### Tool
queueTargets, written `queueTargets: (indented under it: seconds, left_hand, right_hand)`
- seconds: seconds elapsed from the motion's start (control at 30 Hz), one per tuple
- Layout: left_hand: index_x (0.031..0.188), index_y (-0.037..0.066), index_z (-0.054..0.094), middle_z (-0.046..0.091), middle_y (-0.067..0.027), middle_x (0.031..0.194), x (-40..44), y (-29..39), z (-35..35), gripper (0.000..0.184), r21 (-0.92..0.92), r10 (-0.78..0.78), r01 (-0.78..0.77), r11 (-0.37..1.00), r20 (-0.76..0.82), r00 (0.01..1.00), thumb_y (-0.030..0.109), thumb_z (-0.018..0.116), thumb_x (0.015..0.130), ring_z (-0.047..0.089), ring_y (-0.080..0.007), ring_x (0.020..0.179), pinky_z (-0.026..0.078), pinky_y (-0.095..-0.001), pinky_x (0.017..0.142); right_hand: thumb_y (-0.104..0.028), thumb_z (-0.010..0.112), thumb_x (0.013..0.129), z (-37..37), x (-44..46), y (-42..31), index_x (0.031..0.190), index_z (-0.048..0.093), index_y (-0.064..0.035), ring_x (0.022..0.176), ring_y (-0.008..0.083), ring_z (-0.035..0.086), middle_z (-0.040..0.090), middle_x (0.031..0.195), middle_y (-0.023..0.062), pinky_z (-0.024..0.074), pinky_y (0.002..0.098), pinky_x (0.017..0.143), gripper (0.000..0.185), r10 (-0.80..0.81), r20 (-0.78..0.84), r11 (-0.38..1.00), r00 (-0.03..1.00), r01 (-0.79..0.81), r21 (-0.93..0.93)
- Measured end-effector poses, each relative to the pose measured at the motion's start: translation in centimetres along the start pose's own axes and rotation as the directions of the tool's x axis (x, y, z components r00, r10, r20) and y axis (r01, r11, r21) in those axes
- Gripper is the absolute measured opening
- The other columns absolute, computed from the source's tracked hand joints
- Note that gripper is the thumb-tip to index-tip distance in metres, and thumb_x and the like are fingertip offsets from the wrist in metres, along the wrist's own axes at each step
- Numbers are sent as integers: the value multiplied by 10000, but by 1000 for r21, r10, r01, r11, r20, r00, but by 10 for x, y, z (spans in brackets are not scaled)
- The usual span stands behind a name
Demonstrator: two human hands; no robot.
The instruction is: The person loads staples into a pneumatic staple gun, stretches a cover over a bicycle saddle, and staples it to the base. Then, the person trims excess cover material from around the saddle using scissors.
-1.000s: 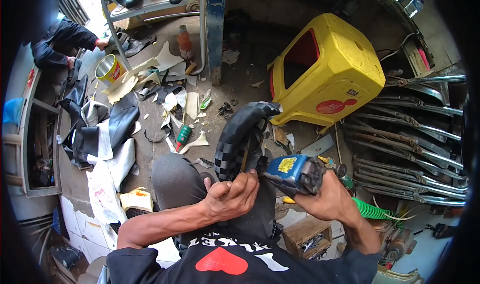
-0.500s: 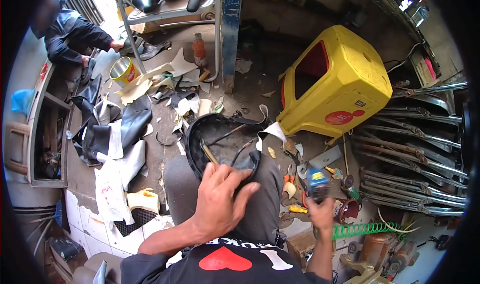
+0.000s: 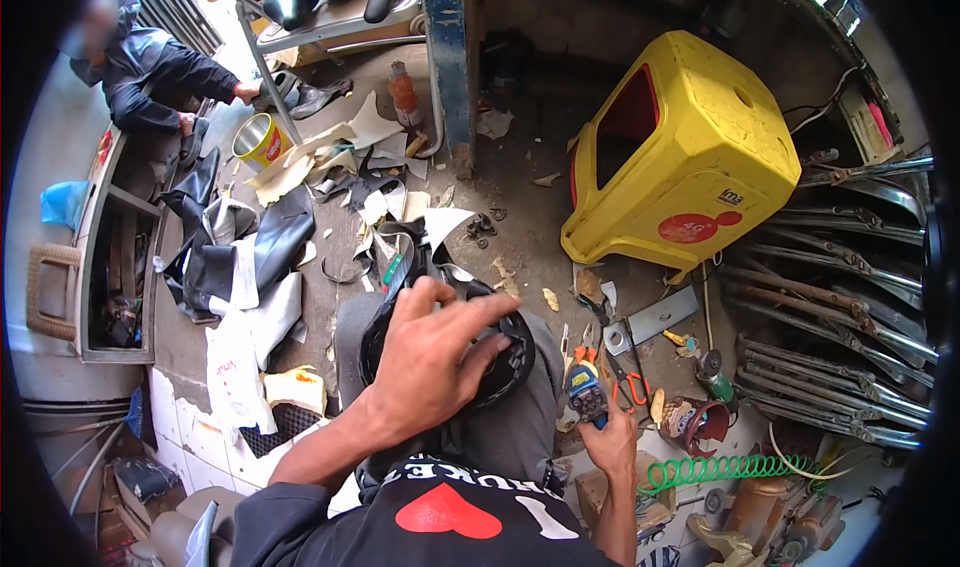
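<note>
A black, curved shell [image 3: 512, 367], like a motorcycle seat turned underside up, rests on my lap. My left hand [image 3: 430, 352] lies over it and grips it with curled fingers. The thumb and forefinger stretch apart to the right, and the hand covers much of the shell's inside. A pale triangular scrap [image 3: 446, 227] stands just beyond its far edge. My right hand [image 3: 608, 437] is wrapped around a blue and black staple gun [image 3: 586, 392], beside my right knee and apart from the shell. Orange-handled scissors [image 3: 632, 392] lie close to the gun.
A yellow plastic stool [image 3: 690, 157] lies tipped over ahead. Metal frames [image 3: 830, 297] are stacked at the right, near a green coiled hose [image 3: 720, 470]. Black and white material scraps [image 3: 235, 267] cover the floor at left. Another person [image 3: 160, 67] sits at the upper left.
The black shell has turned and tilted, so less of its inside shows. My left hand has moved slightly up with it. My right hand has brought the staple gun left, closer to my knee.
</note>
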State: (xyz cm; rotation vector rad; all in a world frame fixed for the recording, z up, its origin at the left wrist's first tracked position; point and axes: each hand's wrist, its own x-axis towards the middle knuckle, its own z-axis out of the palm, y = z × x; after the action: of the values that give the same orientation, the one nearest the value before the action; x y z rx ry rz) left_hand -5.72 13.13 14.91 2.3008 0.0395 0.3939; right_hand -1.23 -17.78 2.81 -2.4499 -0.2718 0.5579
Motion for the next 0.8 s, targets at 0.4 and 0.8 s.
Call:
queueTargets:
  seconds: [0.4,0.8]
  left_hand:
    - [939,158,808,550,-98,1043,-11,-11,5,195,19,-56,56,998,-23,998,259,861,781,504,-310,1070,432,-434,931]
    - [913,123,827,594,-43,853,-9,-16,15,154,116,-110,114,987,-42,993,207,823,784,589,-251,893,512,-374,755]
  right_hand:
    - [-75,807,704,-65,2,-50,1097,690,35,729,285,754,733,821,153,574,363,707,425,-399,-61,917,915,399,-13]
    - [-203,809,614,-114,9,-168,1259,656,19,545,221,607,533,650,54,496,354,514,699,-752,429,334,501,850,-407]
